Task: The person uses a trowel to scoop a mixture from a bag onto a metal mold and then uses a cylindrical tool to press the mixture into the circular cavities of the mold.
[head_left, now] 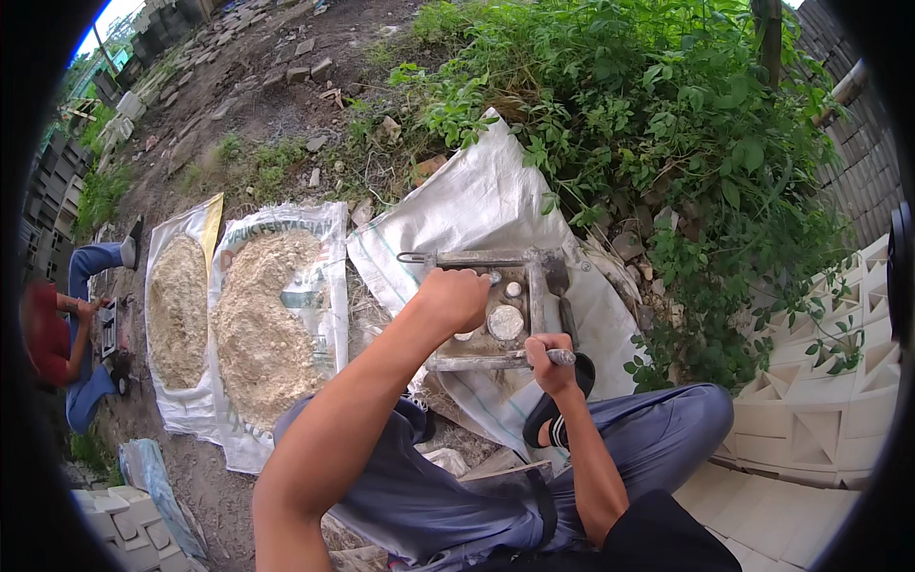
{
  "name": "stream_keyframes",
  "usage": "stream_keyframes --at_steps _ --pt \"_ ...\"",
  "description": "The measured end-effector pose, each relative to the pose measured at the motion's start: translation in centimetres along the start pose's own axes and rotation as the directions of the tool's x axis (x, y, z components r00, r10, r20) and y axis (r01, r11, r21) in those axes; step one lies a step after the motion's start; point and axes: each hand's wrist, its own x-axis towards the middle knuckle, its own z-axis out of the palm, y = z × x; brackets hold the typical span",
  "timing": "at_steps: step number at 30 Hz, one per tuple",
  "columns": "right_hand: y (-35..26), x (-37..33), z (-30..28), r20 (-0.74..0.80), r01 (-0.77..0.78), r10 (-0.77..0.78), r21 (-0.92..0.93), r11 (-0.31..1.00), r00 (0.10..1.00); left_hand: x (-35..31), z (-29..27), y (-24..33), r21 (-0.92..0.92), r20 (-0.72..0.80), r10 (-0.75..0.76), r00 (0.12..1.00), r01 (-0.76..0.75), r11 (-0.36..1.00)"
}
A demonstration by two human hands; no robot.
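A grey metal mould frame (481, 257), smeared with pale material, lies on a white woven sheet (419, 234) in front of me. Inside it are round pale pieces, the biggest a disc (505, 322). My left hand (459, 297) is closed in a fist over the frame's left part; whatever its fingers hold is hidden. At the near right corner my right hand (551, 360) wraps round the frame's handle (562, 357), whose grey end sticks out past the fist. Along the right side of the frame lies a dark flat tool (555, 276).
Two white sacks with heaps of pale powder (262, 319) lie to the left. Farther left sits another person (57, 329) in red and blue. Leafy plants (658, 124) crowd the far right, and cream patterned blocks (810, 419) are stacked at right. My sandalled foot (558, 419) is beside the frame.
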Motion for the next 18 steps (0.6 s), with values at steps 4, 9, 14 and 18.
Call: stream_keyframes --at_steps 4,9,14,18 --pt "2.0 -0.7 -0.8 -0.106 0.128 -0.133 -0.055 0.99 0.985 0.1 0.2 0.9 0.01 -0.018 0.057 0.998 -0.057 0.998" --pt "-2.2 -0.2 0.8 -0.009 0.095 -0.097 -0.139 0.986 0.995 1.5 1.2 -0.3 0.028 -0.031 -0.004 1.0 0.005 1.0" --pt "3.4 0.7 0.0 -0.152 0.127 -0.121 0.036 0.991 0.981 0.8 0.1 0.6 0.037 0.036 0.016 0.999 -0.017 0.999" --pt "2.2 1.8 0.9 -0.052 -0.074 0.081 0.132 0.989 0.995 0.5 1.3 -0.6 0.025 0.09 -0.058 0.994 0.056 0.998"
